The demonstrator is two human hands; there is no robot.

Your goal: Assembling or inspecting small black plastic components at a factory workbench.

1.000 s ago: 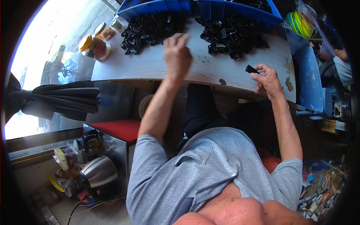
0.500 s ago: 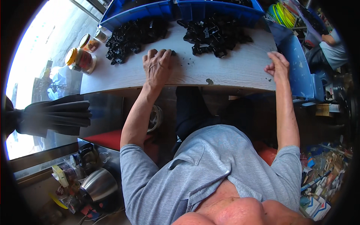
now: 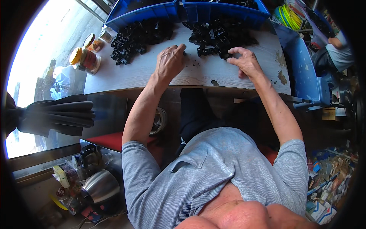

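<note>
My left hand (image 3: 170, 62) is curled closed over the table, back of the hand up. A bit of a small black part shows at its fingertips; the rest is hidden by the hand. My right hand (image 3: 247, 63) has its fingers apart, with the index finger and thumb toward the near edge of the right pile of black plastic parts (image 3: 219, 36). Nothing shows between those fingers. A second pile of black parts (image 3: 139, 36) lies to the left, beyond my left hand.
Two blue bins (image 3: 143, 14) (image 3: 225, 13) stand behind the piles. Lidded jars (image 3: 89, 61) line the table's left edge. A lighter blue bin (image 3: 305, 68) adjoins the right edge. Dark crumbs dot the pale tabletop (image 3: 202, 78). Another person's arm (image 3: 336, 42) shows at far right.
My right hand has swung left from the table's right edge to the right pile, its fingers spreading. My left hand has shifted slightly right, still closed.
</note>
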